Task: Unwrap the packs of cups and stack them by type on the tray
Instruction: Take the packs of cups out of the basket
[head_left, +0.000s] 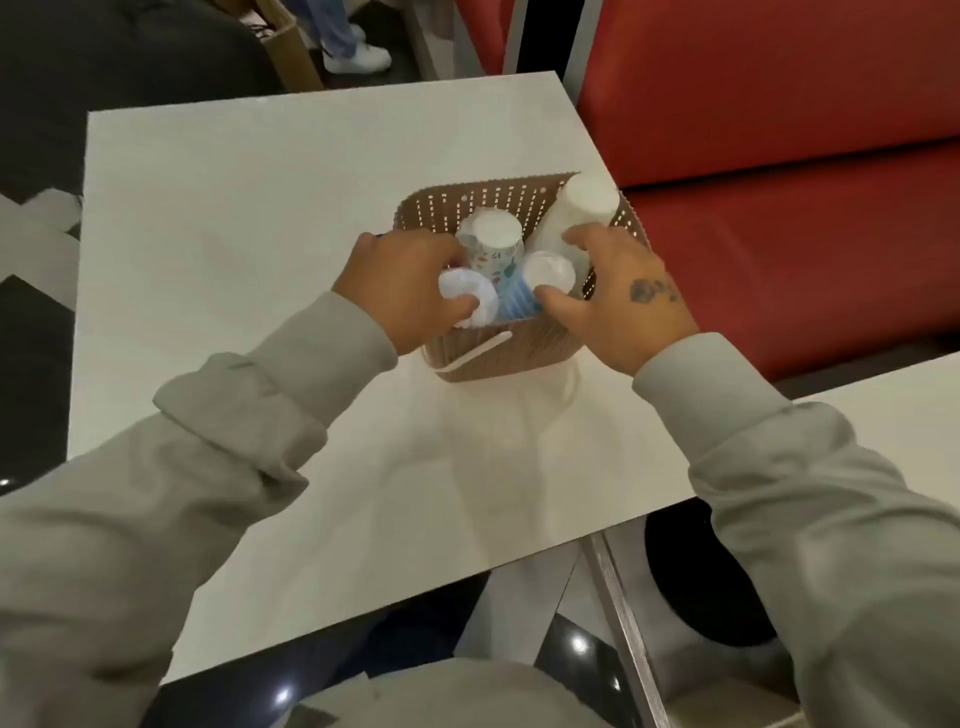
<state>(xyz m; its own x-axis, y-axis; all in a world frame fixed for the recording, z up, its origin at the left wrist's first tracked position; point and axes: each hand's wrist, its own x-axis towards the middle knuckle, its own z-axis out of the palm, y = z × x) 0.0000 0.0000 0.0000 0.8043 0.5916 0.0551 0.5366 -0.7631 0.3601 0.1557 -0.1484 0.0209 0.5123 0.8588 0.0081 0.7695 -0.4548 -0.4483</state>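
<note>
Cups (548, 270): which way do they point? asks the first reader.

Four stacks stand in the tray (519, 358), bases up and mouths down, long axes near vertical, answers the second. The tray, brown and perforated, sits at the right edge of the table (260, 208), toward its far corner, beside the red bench (779, 234).

And their looks?

At far left, the patterned stack (493, 257) is white with small coloured motifs. In the far right corner is the tall white stack (582, 208). At near right is the blue-striped stack (519, 304), and at near left the translucent white stack (465, 299), which is tilted.

The hands?

The left hand (410, 291) grips the translucent white stack, fingers curled round it. The right hand (618, 291) holds the blue-striped stack between thumb and curled fingers.
</note>
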